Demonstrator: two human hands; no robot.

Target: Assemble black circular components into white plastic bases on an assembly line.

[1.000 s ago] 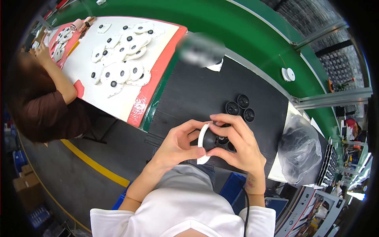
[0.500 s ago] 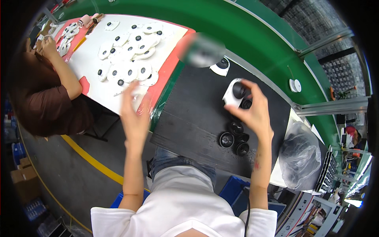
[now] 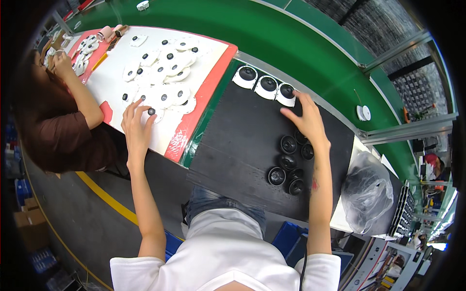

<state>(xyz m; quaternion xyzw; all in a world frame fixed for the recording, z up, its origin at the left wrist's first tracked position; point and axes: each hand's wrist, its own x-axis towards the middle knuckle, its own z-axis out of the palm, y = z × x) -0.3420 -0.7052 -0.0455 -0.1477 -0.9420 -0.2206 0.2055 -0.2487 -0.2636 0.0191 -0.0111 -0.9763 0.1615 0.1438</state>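
My left hand reaches over the near edge of a pile of white rounded plates with dark round centres. Its fingers and thumb are spread around the nearest white plate; whether they touch it is unclear. On the black mat, my right hand is open, thumb and fingers apart, beside a white housing with a black dome. That housing is the rightmost of a row of three, after a middle housing and a left housing. Several loose black domed cups lie nearer me.
The black mat adjoins a white-topped table with a pink border. A clear plastic bag lies right of the mat. At the far left a co-worker's arm is bent over the table. A metal rail crosses at the right.
My right hand has set the white housing with its black dome at the right end of the row and opened. My left hand has moved left to the near plates of the pile.
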